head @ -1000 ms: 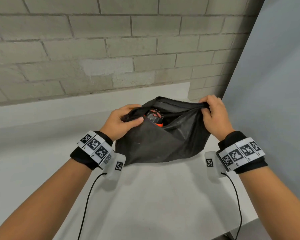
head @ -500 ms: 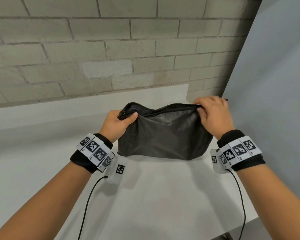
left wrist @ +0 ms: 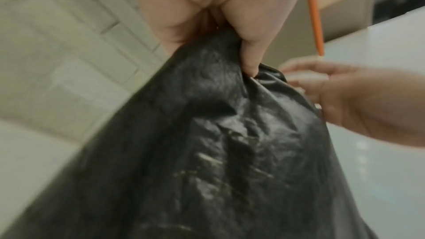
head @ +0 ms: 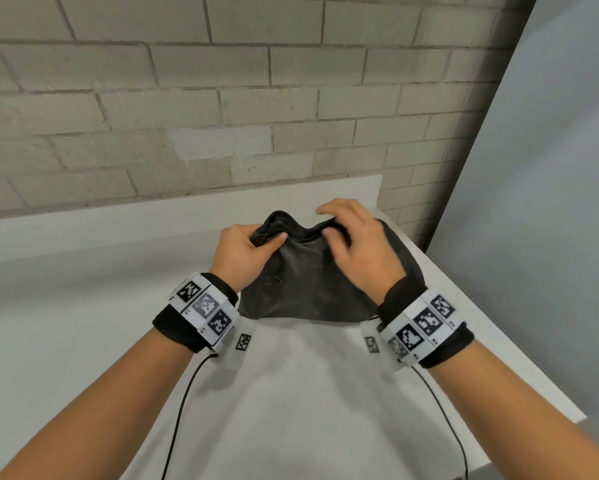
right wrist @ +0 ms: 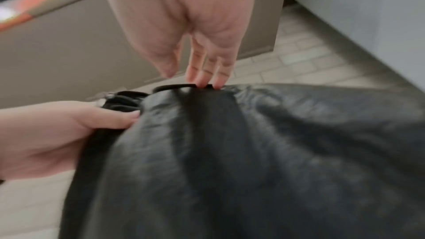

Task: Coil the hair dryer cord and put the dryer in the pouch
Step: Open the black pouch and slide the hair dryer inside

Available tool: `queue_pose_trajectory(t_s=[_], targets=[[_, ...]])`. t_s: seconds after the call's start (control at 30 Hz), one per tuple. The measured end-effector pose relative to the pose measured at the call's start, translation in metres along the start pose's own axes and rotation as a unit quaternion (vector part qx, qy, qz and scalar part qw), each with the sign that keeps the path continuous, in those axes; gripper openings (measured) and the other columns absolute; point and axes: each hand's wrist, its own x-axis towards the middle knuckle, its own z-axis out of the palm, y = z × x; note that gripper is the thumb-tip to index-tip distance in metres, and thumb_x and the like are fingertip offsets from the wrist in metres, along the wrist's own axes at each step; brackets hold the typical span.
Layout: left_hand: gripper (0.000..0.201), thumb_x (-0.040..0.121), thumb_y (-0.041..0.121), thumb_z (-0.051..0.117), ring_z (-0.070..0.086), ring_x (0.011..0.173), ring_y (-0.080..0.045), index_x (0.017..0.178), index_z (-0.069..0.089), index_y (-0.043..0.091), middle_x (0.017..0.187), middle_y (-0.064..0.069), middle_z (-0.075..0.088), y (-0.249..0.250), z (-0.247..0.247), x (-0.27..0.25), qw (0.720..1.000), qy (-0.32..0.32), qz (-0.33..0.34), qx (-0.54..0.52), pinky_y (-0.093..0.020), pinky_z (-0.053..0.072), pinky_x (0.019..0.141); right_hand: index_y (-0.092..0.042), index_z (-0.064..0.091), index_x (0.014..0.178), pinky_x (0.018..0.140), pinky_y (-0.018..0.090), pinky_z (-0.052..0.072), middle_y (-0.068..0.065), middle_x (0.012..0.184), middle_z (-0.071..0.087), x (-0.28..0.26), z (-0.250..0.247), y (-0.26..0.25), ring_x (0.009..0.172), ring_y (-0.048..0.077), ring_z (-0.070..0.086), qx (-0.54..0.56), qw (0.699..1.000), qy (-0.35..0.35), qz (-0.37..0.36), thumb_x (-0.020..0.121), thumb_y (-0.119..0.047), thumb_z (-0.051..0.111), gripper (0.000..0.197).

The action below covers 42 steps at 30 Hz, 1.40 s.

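Pouch (head: 312,282) on white table (head: 291,393), left hand (head: 242,251) pinching its rim, right wrist view shows right hand (right wrist: 184,30) fingers straight, touching rim

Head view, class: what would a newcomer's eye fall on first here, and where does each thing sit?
First, the black pouch in the middle of the white table, before a pale brick wall. Next, the two hands at its top edge: the left hand grips the left corner, and the right hand has its fingertips on the rim further right. The checkered marker bands on both wrists stand out too.
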Motion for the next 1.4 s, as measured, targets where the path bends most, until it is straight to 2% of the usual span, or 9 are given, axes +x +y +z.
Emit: queue_pose_trajectory(t_s=[0.13,0.23,0.33,0.53,0.73,0.83,1.03,1.23,1.4], targets=[[0.033,0.082,0.015,0.064,0.043,0.042,-0.003,0.052,0.052,0.026,0.046,0.005,0.046,0.005,0.001,-0.005,0.995,-0.017,0.069,0.071,-0.013,0.032,0.045,-0.014,0.065,0.103,0.093,0.016,0.033,0.006,0.112,0.054,-0.006,0.022,-0.019,0.103,0.024,0.050,0.036,0.997,-0.057,-0.030,0.082,-0.028,0.055,0.027],[0.006,0.080,0.006,0.058,0.051,0.055,-0.011,0.076,0.056,0.009,0.059,-0.004,0.055,0.009,0.001,-0.009,0.979,-0.044,0.120,0.160,-0.021,0.038,0.052,-0.009,0.063,0.086,0.084,0.016,0.029,0.003,0.090,0.050,-0.004,0.028,-0.026,0.096,0.025,0.045,0.032,0.998,-0.051,0.026,0.079,-0.037,0.060,0.029],[0.016,0.078,0.003,0.052,0.057,0.068,-0.035,0.094,0.051,0.001,0.077,-0.019,0.062,0.011,0.003,-0.013,0.950,-0.054,0.161,0.263,-0.037,0.042,0.057,-0.008,0.061,0.084,0.083,0.019,0.028,-0.001,0.080,0.048,0.001,0.032,-0.031,0.100,0.020,0.036,-0.015,0.993,-0.088,0.077,0.077,-0.034,0.069,0.029],[0.025,0.088,0.017,0.046,0.059,0.070,-0.040,0.105,0.050,-0.001,0.087,-0.019,0.064,0.011,0.006,-0.018,0.917,-0.032,0.225,0.328,-0.032,0.032,0.057,-0.010,0.055,0.072,0.095,0.039,0.038,-0.005,0.074,0.050,-0.002,0.037,-0.029,0.103,0.024,0.037,-0.015,0.995,-0.082,0.064,0.085,-0.017,0.051,0.015],[0.035,0.084,0.035,0.045,0.055,0.086,-0.018,0.114,0.041,0.017,0.106,-0.015,0.055,0.002,0.005,-0.018,0.951,-0.001,0.260,0.166,-0.030,0.050,0.068,-0.013,0.038,0.063,0.076,0.019,0.023,-0.011,0.058,0.033,0.002,0.034,-0.031,0.076,0.014,0.034,0.036,0.998,-0.023,0.049,0.087,-0.016,0.031,0.025],[0.030,0.085,0.030,0.044,0.050,0.084,-0.011,0.102,0.054,0.006,0.092,-0.014,0.062,-0.005,0.004,-0.018,0.949,0.019,0.275,0.152,-0.027,0.046,0.072,-0.013,0.039,0.065,0.073,0.021,0.023,-0.010,0.060,0.034,0.001,0.034,-0.032,0.071,0.009,0.031,0.040,0.998,-0.018,0.041,0.090,-0.010,0.036,0.025],[0.025,0.091,0.022,0.043,0.054,0.069,0.007,0.092,0.058,0.002,0.076,0.012,0.059,-0.006,0.004,-0.021,0.972,0.036,0.224,0.060,-0.003,0.039,0.064,-0.015,0.038,0.063,0.065,0.040,0.038,-0.009,0.060,0.034,0.004,0.036,-0.031,0.067,0.021,0.042,0.027,0.999,-0.011,0.031,0.079,-0.034,0.028,0.027],[0.022,0.089,0.019,0.042,0.052,0.063,0.006,0.085,0.057,0.004,0.064,0.015,0.051,-0.006,0.007,-0.017,0.981,0.065,0.183,0.014,-0.006,0.037,0.058,-0.011,0.045,0.065,0.061,0.036,0.040,0.004,0.069,0.043,0.013,0.028,-0.030,0.067,0.021,0.043,-0.007,1.000,0.002,0.004,0.086,-0.014,0.044,0.021],[0.015,0.093,0.017,0.040,0.047,0.059,0.009,0.080,0.047,0.014,0.063,0.011,0.045,-0.015,0.000,-0.009,0.983,0.129,0.129,-0.005,-0.005,0.035,0.057,-0.004,0.049,0.067,0.062,0.028,0.030,0.008,0.072,0.042,0.022,-0.001,0.005,0.067,0.020,0.040,-0.081,0.991,0.062,0.090,0.086,-0.007,0.045,0.019]])
